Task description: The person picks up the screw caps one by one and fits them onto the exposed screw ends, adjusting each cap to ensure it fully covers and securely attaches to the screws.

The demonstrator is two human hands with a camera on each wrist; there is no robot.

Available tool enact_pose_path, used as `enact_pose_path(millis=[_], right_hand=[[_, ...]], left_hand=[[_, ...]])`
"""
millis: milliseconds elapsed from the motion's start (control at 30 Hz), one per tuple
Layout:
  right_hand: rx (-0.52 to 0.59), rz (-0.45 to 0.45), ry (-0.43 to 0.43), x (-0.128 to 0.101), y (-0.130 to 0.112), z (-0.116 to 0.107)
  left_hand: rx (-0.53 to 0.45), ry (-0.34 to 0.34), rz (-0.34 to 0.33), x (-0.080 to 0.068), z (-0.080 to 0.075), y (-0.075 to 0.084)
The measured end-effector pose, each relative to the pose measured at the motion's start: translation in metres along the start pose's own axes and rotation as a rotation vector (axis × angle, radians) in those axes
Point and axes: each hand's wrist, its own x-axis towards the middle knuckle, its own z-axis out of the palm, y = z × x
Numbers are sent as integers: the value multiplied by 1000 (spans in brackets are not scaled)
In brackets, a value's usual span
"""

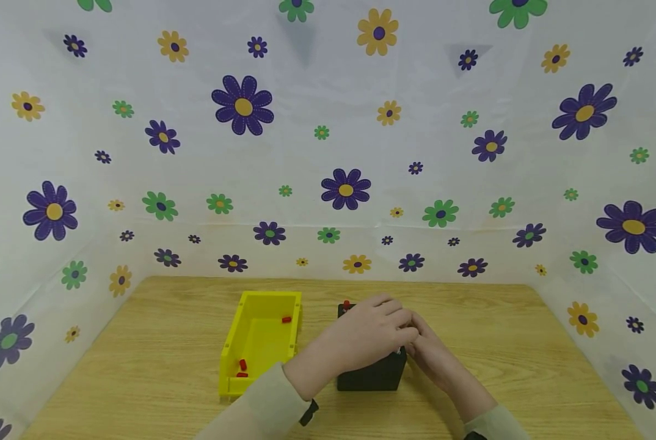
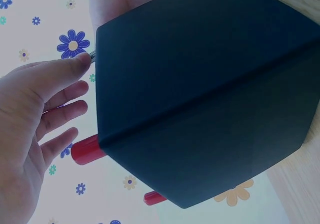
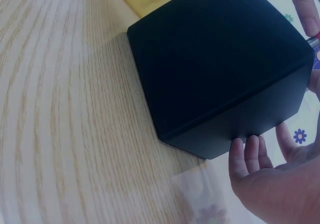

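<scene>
A black box (image 1: 369, 373) stands on the table, with red cylindrical pieces (image 2: 86, 150) sticking out of its top. My left hand (image 1: 361, 333) reaches over the top of the box. In the left wrist view its thumb touches a small threaded metal piece (image 2: 93, 56) at the box's top, apparently pinching it; the index fingertip is hidden and the other fingers are loosely spread. At the box's right side is my right hand (image 1: 438, 360), its fingertips touching the side wall (image 3: 245, 134). Both hands meet above the box, so most of its top is hidden.
Left of the box lies a yellow bin (image 1: 226, 366) with several small red pieces (image 1: 242, 365) inside. A black strap end (image 1: 309, 413) hangs by the left sleeve. Flower-printed white sheeting (image 1: 306, 159) encloses the wooden table (image 1: 168, 342) at the back and sides.
</scene>
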Motion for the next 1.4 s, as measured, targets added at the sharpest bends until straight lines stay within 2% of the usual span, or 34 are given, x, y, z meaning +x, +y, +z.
enact_pose_path(millis=[433, 800, 1400], right_hand=[[3, 6, -11, 1, 1, 0], [14, -2, -23, 1, 1, -1], [44, -31, -48, 1, 3, -1]], left_hand=[[9, -8, -4, -2, 1, 0], [27, -34, -4, -3, -6, 0], [72, -16, 6, -6, -4, 4]])
